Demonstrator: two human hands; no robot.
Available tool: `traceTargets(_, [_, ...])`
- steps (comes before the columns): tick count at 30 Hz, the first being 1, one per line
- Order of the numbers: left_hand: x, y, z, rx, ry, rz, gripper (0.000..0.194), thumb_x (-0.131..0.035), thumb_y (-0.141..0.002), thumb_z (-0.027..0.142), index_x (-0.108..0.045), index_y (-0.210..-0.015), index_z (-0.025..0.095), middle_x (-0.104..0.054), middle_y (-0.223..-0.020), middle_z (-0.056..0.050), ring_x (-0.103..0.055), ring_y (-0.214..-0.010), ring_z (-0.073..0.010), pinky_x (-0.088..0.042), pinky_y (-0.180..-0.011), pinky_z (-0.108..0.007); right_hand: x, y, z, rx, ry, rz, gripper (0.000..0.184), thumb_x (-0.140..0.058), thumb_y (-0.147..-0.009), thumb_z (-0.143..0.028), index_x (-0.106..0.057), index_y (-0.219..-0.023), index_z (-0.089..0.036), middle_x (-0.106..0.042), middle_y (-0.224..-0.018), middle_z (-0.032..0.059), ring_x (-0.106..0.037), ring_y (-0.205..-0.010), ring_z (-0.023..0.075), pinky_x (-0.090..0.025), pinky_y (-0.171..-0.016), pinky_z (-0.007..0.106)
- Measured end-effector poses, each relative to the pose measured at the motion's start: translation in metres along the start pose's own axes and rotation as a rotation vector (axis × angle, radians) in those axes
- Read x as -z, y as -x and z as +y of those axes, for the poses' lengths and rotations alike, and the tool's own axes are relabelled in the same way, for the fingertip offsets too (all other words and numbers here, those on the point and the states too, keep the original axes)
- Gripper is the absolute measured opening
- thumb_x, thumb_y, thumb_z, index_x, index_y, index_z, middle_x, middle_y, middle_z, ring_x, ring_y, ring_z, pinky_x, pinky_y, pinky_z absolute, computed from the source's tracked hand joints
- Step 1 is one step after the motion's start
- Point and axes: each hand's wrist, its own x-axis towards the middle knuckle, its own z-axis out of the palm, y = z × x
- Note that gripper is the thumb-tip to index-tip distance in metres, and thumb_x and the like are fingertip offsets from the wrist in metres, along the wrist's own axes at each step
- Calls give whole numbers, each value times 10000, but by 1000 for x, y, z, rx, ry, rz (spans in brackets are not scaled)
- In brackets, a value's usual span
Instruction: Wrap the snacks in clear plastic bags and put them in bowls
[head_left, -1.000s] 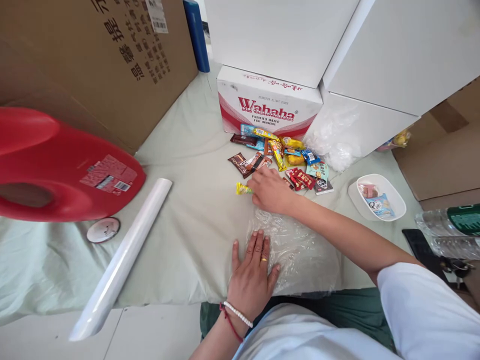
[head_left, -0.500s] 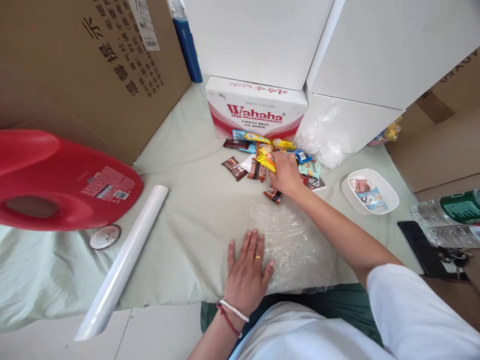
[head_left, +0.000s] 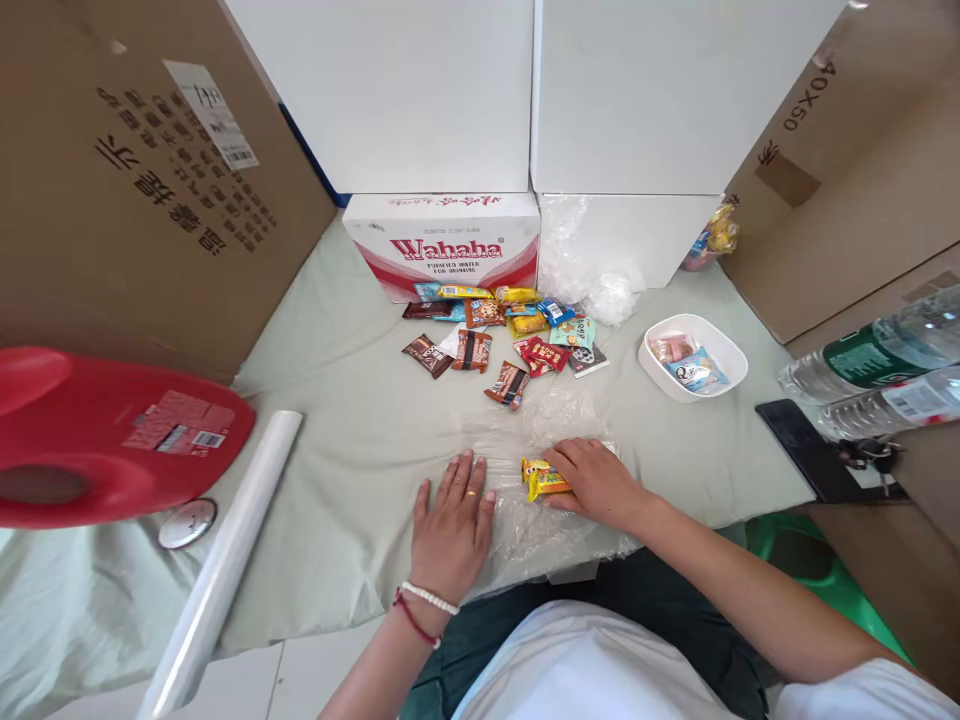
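My right hand [head_left: 600, 482] is closed round a small yellow snack packet [head_left: 546, 480], low over a sheet of clear plastic film [head_left: 525, 535]. The packet's left end sticks out past my fingers; the rest is hidden. My left hand [head_left: 451, 520] lies flat with its fingers spread, at the film's left edge. Beyond the film lies a pile of wrapped snacks: brown packets [head_left: 473, 351], red packets [head_left: 546, 355], a pale green packet [head_left: 574, 332] and several yellow and blue ones. Nearest the film is a brown packet [head_left: 508, 384].
A Wahaha carton [head_left: 442, 240] stands behind the snacks, with crumpled film [head_left: 611, 298] beside it. At right are a white bowl [head_left: 694, 385] with two packets, plastic bottles [head_left: 862, 358] and a phone [head_left: 799, 450]. A film roll [head_left: 225, 560] and a red jug [head_left: 172, 420] occupy the left.
My right hand has come back from the snack pile with the yellow packet, down over the film. My left hand stays flat on the film's left edge. The camera view has shifted.
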Motion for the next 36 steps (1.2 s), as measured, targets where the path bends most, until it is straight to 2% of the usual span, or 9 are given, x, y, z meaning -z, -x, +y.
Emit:
traceTargets(7, [7,-27,-29,-113,-22,-48,518,-347,-1057,423,-568,-1491,246,-538,-1567,-85,-568,-1367,-291,-445,-1081,-467,15,-6,-5,21,59,-12,583,-541,-1007,-598,-572,-1356,-131,-654,-1191,151,-599,-1026,299,-447,-848,428])
traceTargets(13, [-3,-17,-31,-117,-30,4,569,-359,-1051,387,-404,-1595,228,-422,-1636,-115,-383,-1528,-341,-113,-1247,-668,23,-32,-18,11,83,111,604,-522,-1019,-572,-536,-1418,-120,-645,-1216,179,-555,-1054,330,-423,-885,482])
traceTargets(17, [-3,-13,-27,-106,6,-16,575,-353,-1054,388,-381,-1604,221,-386,-1650,-134,-417,-1510,-325,-67,-1253,-690,13,-41,-25,31,51,69,582,-627,-976,-536,-564,-1392,-133,-639,-1262,175,-506,-1211,351,-382,-1043,522])
traceTargets(19, [-2,-13,-27,-95,26,-20,575,-359,-1053,390,-383,-1603,222,-385,-1651,-129,-402,-1521,-320,-48,-1259,-694,23,-50,-23,47,19,61,580,-596,-986,-566,-572,-1389,-150,-617,-1330,172,-467,-1297,350,-359,-1101,518])
traceTargets(22, [0,-14,-28,-87,56,-29,579,-367,-1051,389,-385,-1602,210,-365,-1661,-113,-376,-1537,-309,3,-1272,-677,59,-95,-12,-21,10,72,483,-439,-1057,-547,-624,-1303,-174,-632,-1292,154,-544,-1209,319,-455,-992,441])
traceTargets(25, [2,-14,-30,-83,81,-33,583,-376,-1049,392,-393,-1597,196,-350,-1668,-95,-363,-1542,-301,61,-1281,-646,92,-179,6,-200,95,154,384,-374,-1087,-405,-620,-1277,-180,-631,-1257,158,-633,-1047,291,-498,-850,391])
traceTargets(30, [3,-15,-30,-46,135,-45,574,-373,-1048,430,-424,-1586,235,-377,-1659,-71,-360,-1546,-278,52,-1300,-606,92,-316,34,-348,203,231,354,-460,-1017,-189,-559,-1341,-86,-591,-1331,227,-654,-1043,311,-511,-848,405])
traceTargets(33, [4,-15,-29,-29,157,-57,570,-381,-1047,448,-437,-1579,252,-399,-1649,-76,-371,-1541,-277,22,-1303,-608,90,-345,36,-343,198,184,317,-399,-1019,-130,-602,-1251,-57,-609,-1270,230,-634,-1091,312,-513,-911,437])
traceTargets(36, [6,-15,-28,-19,181,-86,576,-386,-1048,450,-415,-1590,257,-400,-1650,-86,-366,-1545,-283,0,-1297,-631,103,-324,26,-251,197,321,333,-346,-1061,-228,-561,-1265,-76,-559,-1312,213,-498,-1279,373,-477,-1010,530])
